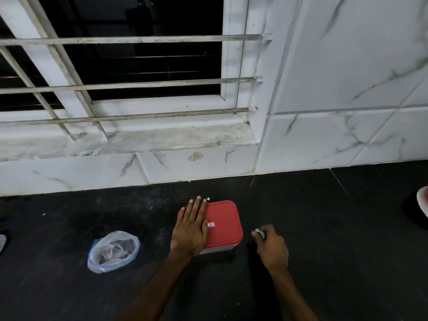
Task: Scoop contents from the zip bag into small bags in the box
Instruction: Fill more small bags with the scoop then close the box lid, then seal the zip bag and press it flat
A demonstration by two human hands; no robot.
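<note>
Left grip: my left grip [190, 228] lies flat on the red lid [225, 218], fingers straight and close together, palm over the lid's left half, holding nothing
Right grip: my right grip [272, 249] is down by the dark surface [324, 228] just right of the box, fingers curled round a small whitish thing [259, 232]; I cannot tell what it is (only a bit pokes out past the knuckles)
Box: 1 box [217, 249] with a pale base, lid on, standing on the surface between my 2 grips
Sticker: 1 small white-and-red sticker [211, 224] on the lid, just right of my left thumb
Zip bag: the zip bag [113, 251] is clear with a blue zip edge, lying on the surface well left of the box, apart from both grips; I see pale crumpled folds inside and cannot tell what it holds
Wall: white marbled tiles [347, 89] rise behind the surface
Window: a dark window [139, 66] with 3 horizontal bars across it, above a stained sill [180, 135]
</note>
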